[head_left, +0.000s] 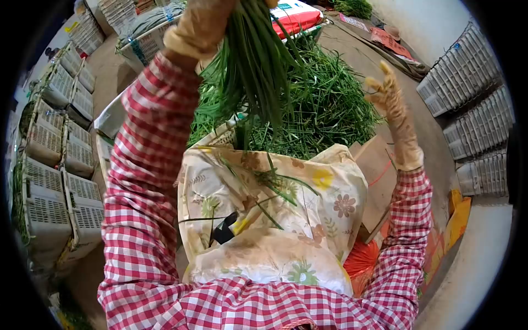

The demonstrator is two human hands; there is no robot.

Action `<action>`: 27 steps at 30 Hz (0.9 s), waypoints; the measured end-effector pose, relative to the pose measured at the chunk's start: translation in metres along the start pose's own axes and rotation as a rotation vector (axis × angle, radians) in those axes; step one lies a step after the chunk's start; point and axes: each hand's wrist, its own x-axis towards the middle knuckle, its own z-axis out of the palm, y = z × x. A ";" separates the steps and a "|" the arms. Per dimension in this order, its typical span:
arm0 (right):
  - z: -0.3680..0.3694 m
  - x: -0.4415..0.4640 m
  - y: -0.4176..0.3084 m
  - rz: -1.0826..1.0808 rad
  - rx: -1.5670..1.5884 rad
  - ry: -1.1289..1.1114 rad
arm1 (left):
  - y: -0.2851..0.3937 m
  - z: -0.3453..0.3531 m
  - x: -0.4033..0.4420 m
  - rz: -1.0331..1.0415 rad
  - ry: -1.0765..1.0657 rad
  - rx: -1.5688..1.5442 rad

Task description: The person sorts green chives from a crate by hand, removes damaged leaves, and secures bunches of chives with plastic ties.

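Observation:
Raised at the top of the head view, my gloved left hand (206, 25) is closed around a bunch of garlic chives (257, 60). Its fingers are partly cut off by the frame edge, and the long leaves hang down. My right hand (393, 104), also gloved, is lifted on the right with fingers apart and nothing in it. Between the hands lies a large loose heap of chives (330, 99). A floral apron (324, 220) covers my lap, with several stray leaves and a small black-and-yellow item (224, 230) on it.
White plastic crates (47, 198) line the left side. Stacked crates (462, 71) stand along the right wall. A cardboard piece (377, 176) and a red bag (363, 264) are beside my right forearm. Behind the heap lies a red-and-white sack (300, 21).

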 end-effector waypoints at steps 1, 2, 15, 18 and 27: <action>0.002 0.003 -0.022 -0.082 -0.158 -0.041 | 0.008 0.004 0.006 0.063 -0.031 0.052; 0.004 0.007 -0.044 -0.171 -0.319 -0.070 | 0.016 0.007 0.013 0.103 -0.040 0.100; 0.123 -0.074 -0.085 -0.447 -0.597 -0.063 | 0.007 0.160 0.004 -0.032 -0.554 0.426; 0.120 -0.099 -0.049 -0.353 -0.557 -0.009 | -0.002 0.186 -0.008 -0.101 -0.657 0.477; 0.116 -0.115 -0.011 -0.320 -0.481 0.105 | 0.002 0.209 -0.010 -0.192 -0.854 0.556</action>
